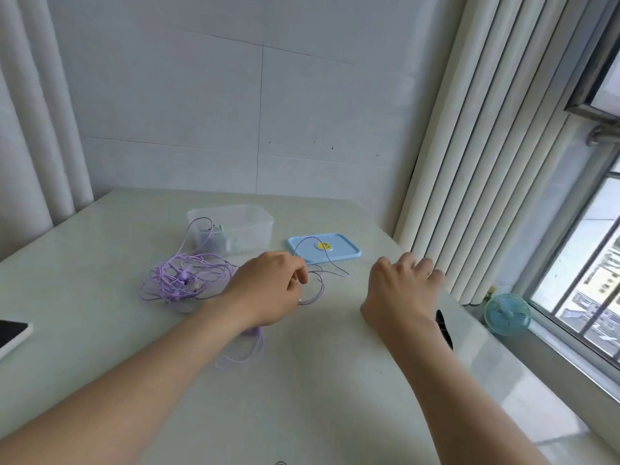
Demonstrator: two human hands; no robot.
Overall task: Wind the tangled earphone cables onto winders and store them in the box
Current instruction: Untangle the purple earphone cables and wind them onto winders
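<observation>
Far side of the pale, glossy counter (335, 380): a box (241, 229), translucent plastic, rectangular with rounded corners, lid off. Just right of the box, lying flat, a sky-blue lid (339, 251) with a raised rim and a round yellow sticker in the middle. In front of the box and a little left, the purple earphone cables (184, 280), a thin, rubbery snarl of loops with bulbous earbuds buried in it, one loop arching up over the box's left rim. Inside the box at that corner, something small and pale green, too blurred to name. Left hand (268, 286) directly in front of the box, knuckles up, fingers curled and pinching a loose strand (332, 261), the strand running out across the lid's near edge and curling back in slack rings. Further in front of the box, under the left forearm, more cable (245, 354) in loose pale-purple coils. Right hand (399, 290) in front and right of the box, past the lid, hovering, fingers spread and relaxed, gripping nothing. Well right of the box, a pleated white curtain (469, 162); far left, a dark flat slab (11, 332) with a white edge.
</observation>
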